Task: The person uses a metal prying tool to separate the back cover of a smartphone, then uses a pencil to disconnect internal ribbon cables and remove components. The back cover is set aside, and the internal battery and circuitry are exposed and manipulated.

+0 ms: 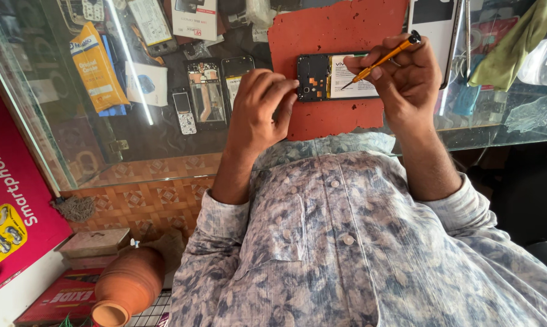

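Left hand [258, 109] pinches phone [328, 77] edge, steadying it on red mat [340, 30]. Right hand [407, 75] closed on screwdriver [379, 60], tip angled onto battery.

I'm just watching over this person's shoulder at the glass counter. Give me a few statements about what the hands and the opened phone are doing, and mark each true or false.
1. The right hand holds an orange screwdriver. True.
2. The opened phone lies on a blue mat. False: it lies on a red mat.
3. The left hand touches the phone's dark end. True.
4. The screwdriver's tip points at the clay pot. False: it points down at the phone, over its white-labelled battery.
5. The phone's back cover is on. False: its inner parts are bare.
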